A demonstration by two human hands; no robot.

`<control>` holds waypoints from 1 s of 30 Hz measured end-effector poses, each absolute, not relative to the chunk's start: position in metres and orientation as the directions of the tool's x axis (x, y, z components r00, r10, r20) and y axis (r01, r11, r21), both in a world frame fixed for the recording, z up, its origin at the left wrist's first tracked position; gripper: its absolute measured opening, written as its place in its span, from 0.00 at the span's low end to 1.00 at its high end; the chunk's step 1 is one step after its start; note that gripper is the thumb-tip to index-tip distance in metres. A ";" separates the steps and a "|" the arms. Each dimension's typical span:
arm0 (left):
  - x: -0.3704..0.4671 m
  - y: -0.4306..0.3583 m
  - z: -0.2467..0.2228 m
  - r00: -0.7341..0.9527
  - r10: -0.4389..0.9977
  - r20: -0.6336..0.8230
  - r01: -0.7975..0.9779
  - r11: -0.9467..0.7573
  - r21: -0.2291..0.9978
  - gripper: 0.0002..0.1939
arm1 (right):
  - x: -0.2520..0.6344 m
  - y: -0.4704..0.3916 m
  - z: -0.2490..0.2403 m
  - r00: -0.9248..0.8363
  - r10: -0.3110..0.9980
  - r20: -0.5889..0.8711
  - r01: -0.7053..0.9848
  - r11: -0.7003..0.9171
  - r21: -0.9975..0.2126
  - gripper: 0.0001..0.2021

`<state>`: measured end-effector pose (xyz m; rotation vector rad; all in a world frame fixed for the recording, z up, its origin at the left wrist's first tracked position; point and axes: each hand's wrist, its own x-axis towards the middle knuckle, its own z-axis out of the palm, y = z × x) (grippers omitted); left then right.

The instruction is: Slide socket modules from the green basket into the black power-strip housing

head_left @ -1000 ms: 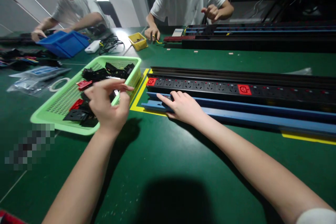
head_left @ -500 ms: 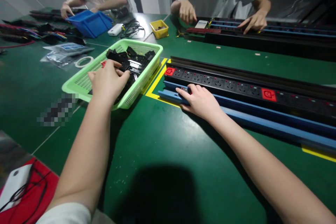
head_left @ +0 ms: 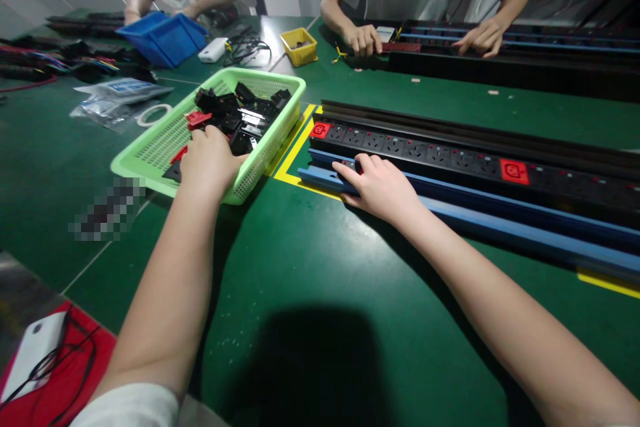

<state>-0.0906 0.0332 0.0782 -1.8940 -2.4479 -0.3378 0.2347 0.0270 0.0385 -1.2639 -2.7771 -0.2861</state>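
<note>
- Blue channel (head_left: pixel 465 215): lies on the table (head_left: pixel 305 267), to the right of the green basket (head_left: pixel 133 161). Its long axis runs left to right, slanting nearer to me toward the right; the left end points toward the basket, the open side faces up.
- Socket strip (head_left: pixel 437 156): lies just beyond the channel, roughly parallel, socket faces up. One red socket (head_left: pixel 321 130) marks its left end; a second (head_left: pixel 515 171) is farther right.
- My right hand (head_left: pixel 384 188): rests at the channel's left portion, half open, index finger extended, the other fingers bent over a small black piece (head_left: pixel 350 165) in the channel. I cannot tell whether it grips.
- My left hand (head_left: pixel 207 159): reaches into the basket, fingers bent down among black modules (head_left: pixel 223 107) and red modules (head_left: pixel 199 119). Fingertips are hidden; opening and hold cannot be told.
</note>
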 end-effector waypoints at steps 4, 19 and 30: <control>-0.091 0.040 0.076 -0.378 0.925 0.038 0.925 0.376 0.052 0.54 | 0.234 0.027 0.039 -0.658 0.739 0.147 0.753 0.643 0.140 0.30; -0.083 0.042 0.082 -0.325 0.946 -0.010 0.942 0.325 0.084 0.30 | 0.235 0.026 0.039 -0.665 0.730 0.157 0.747 0.649 0.142 0.30; -0.087 0.043 0.081 -0.334 0.942 0.014 0.942 0.334 -0.011 0.37 | 0.234 0.026 0.039 -0.660 0.739 0.136 0.751 0.644 0.144 0.31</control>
